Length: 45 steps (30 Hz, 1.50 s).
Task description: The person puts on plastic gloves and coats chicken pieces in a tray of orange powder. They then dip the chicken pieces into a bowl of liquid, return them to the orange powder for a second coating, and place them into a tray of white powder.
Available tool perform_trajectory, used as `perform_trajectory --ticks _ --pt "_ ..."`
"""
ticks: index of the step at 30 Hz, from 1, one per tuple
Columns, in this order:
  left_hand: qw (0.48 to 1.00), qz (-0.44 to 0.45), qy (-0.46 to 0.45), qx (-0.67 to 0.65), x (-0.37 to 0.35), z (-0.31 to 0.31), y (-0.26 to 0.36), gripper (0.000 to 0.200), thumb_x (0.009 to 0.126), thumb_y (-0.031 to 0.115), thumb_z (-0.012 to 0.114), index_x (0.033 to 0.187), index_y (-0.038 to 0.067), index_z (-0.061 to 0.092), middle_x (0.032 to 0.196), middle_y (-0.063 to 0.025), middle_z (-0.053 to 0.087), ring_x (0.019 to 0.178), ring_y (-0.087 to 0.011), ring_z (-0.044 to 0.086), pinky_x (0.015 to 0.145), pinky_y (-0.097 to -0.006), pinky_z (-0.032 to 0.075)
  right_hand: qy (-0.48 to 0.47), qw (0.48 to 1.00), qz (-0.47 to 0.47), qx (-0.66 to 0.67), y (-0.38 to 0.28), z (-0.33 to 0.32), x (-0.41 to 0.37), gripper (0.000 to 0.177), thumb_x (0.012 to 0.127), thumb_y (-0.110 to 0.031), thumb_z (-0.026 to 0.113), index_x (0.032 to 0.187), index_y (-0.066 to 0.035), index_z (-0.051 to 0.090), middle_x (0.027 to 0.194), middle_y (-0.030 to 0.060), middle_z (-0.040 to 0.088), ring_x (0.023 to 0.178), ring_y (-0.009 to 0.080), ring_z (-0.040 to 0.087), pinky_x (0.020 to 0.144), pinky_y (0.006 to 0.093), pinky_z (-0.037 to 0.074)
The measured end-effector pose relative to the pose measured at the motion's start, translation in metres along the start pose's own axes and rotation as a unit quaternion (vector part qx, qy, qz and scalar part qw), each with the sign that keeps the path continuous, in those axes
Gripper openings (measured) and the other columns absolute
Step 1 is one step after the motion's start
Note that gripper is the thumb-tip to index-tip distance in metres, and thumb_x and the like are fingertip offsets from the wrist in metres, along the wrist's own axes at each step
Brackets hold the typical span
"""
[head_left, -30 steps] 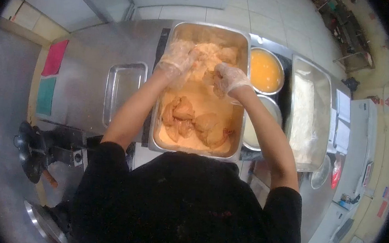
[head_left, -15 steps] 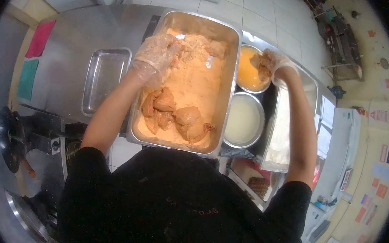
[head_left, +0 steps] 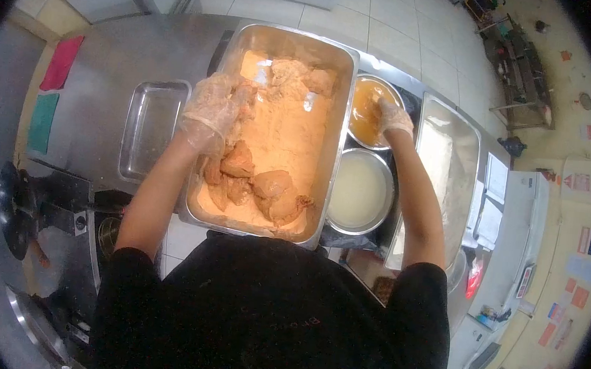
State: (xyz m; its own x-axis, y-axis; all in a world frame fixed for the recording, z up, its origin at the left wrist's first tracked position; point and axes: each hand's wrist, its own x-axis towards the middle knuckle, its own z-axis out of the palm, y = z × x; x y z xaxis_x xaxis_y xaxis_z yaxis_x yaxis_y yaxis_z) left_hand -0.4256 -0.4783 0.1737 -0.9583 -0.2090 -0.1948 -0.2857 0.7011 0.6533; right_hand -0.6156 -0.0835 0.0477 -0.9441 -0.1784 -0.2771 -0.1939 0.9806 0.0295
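Observation:
A deep steel tray [head_left: 350,84] holds orange seasoned flour and several pieces of raw chicken. My left hand [head_left: 209,112], in a clear plastic glove, is at the tray's left side with its fingers closed around a floury chicken piece [head_left: 244,98]. Wet, brownish chicken pieces [head_left: 277,193] lie in the near end of the tray; paler, coated ones [head_left: 291,75] lie at the far end. My gloved right hand [head_left: 394,119] is over a steel bowl of orange-brown liquid [head_left: 368,96], its fingers closed on chicken mostly hidden by hand and liquid.
Nearer me stands a bowl of pale liquid [head_left: 359,190]. On the right, a long steel tray [head_left: 471,147] contains white powder. A shallow steel tray [head_left: 128,135] sits on the left counter. Further left are pink [head_left: 61,62] and green [head_left: 42,122] sheets and a black pan [head_left: 12,209].
My right hand has moved left and down with the chicken, which was held above the bowl and is now in the liquid. My left hand stays by the tray's left side.

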Motion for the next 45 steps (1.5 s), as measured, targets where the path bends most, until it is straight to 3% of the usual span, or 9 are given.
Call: perform_trajectory --ticks 1,3,10,12,24,28,30,40,45 --pt "1.0 0.001 -0.001 0.001 -0.001 0.004 -0.003 0.047 0.105 0.044 0.059 0.127 0.004 0.071 0.126 -0.0224 0.068 0.115 -0.0368 0.067 0.102 -0.0455 0.051 0.005 1.0 -0.004 0.026 0.004 0.013 0.006 0.033 0.101 -0.034 0.059 0.131 -0.018 0.062 0.124 0.022 0.071 0.116 0.0437 0.068 0.096 0.0517 0.053" --pt "0.993 0.058 0.071 -0.07 -0.001 0.017 -0.014 0.034 0.103 0.029 0.065 0.112 -0.003 0.074 0.101 -0.0186 0.072 0.082 -0.0267 0.074 0.075 -0.0412 0.057 0.031 0.993 0.014 0.113 0.009 0.038 0.012 0.03 0.102 -0.031 0.059 0.127 -0.015 0.063 0.119 0.0259 0.071 0.113 0.046 0.068 0.093 0.054 0.052" --pt "0.989 0.101 0.105 -0.029 0.0 0.027 -0.026 0.038 0.103 0.033 0.064 0.113 -0.002 0.074 0.106 -0.0228 0.072 0.096 -0.0355 0.072 0.088 -0.0459 0.055 0.046 0.998 0.038 0.031 -0.028 0.045 -0.01 0.032 0.101 -0.008 0.052 0.128 -0.01 0.069 0.122 0.0224 0.074 0.119 0.0388 0.07 0.101 0.0483 0.057" --pt "0.997 0.032 0.065 0.025 -0.004 0.023 -0.014 0.04 0.102 0.034 0.065 0.116 -0.002 0.074 0.109 -0.024 0.073 0.106 -0.0384 0.07 0.094 -0.0465 0.054 0.031 0.999 0.027 0.018 -0.035 0.048 -0.005 0.031 0.1 -0.008 0.053 0.125 -0.009 0.071 0.124 0.0223 0.073 0.118 0.0389 0.07 0.101 0.0484 0.057" --pt "0.992 0.082 0.088 0.04 -0.001 0.028 -0.032 0.043 0.101 0.038 0.064 0.122 0.001 0.073 0.116 -0.0256 0.071 0.107 -0.0413 0.069 0.094 -0.047 0.055 0.003 1.0 -0.013 -0.008 -0.019 0.057 0.018 0.031 0.099 -0.012 0.055 0.125 -0.005 0.07 0.127 0.0219 0.072 0.121 0.0377 0.069 0.102 0.0478 0.056" --pt "0.987 0.001 0.033 -0.158 -0.005 0.019 -0.004 0.039 0.101 0.034 0.066 0.116 -0.002 0.073 0.11 -0.025 0.072 0.095 -0.0369 0.073 0.086 -0.0472 0.057 0.003 0.999 -0.024 0.048 -0.005 0.014 0.017 0.03 0.1 -0.022 0.058 0.122 -0.005 0.07 0.125 0.0234 0.071 0.118 0.0399 0.069 0.101 0.0485 0.054" --pt "0.994 0.071 0.075 0.042 0.0 0.012 0.016 0.038 0.102 0.033 0.065 0.116 -0.001 0.074 0.11 -0.0235 0.072 0.09 -0.0348 0.074 0.083 -0.0457 0.058 -0.006 0.998 -0.029 0.061 0.0 -0.005 0.017 0.033 0.099 -0.033 0.063 0.12 -0.008 0.07 0.123 0.0237 0.071 0.116 0.0412 0.068 0.1 0.0496 0.053" --pt "0.973 0.201 0.095 0.062 0.038 0.034 0.15 0.043 0.103 0.043 0.058 0.124 0.009 0.077 0.125 -0.0191 0.073 0.112 -0.035 0.07 0.102 -0.044 0.054 0.083 0.987 -0.018 0.135 0.033 -0.021 0.017 0.036 0.097 -0.034 0.065 0.122 -0.008 0.07 0.119 0.0241 0.072 0.112 0.0426 0.068 0.099 0.0502 0.053" --pt "0.979 0.175 -0.008 -0.108 0.07 0.096 0.207 0.033 0.1 0.032 0.06 0.101 0.004 0.079 0.078 -0.0096 0.073 0.077 -0.0229 0.07 0.079 -0.0396 0.057 0.094 0.98 0.002 0.176 0.046 -0.033 -0.003 0.037 0.097 -0.035 0.063 0.12 -0.007 0.071 0.118 0.0248 0.072 0.112 0.0435 0.068 0.099 0.0504 0.052"
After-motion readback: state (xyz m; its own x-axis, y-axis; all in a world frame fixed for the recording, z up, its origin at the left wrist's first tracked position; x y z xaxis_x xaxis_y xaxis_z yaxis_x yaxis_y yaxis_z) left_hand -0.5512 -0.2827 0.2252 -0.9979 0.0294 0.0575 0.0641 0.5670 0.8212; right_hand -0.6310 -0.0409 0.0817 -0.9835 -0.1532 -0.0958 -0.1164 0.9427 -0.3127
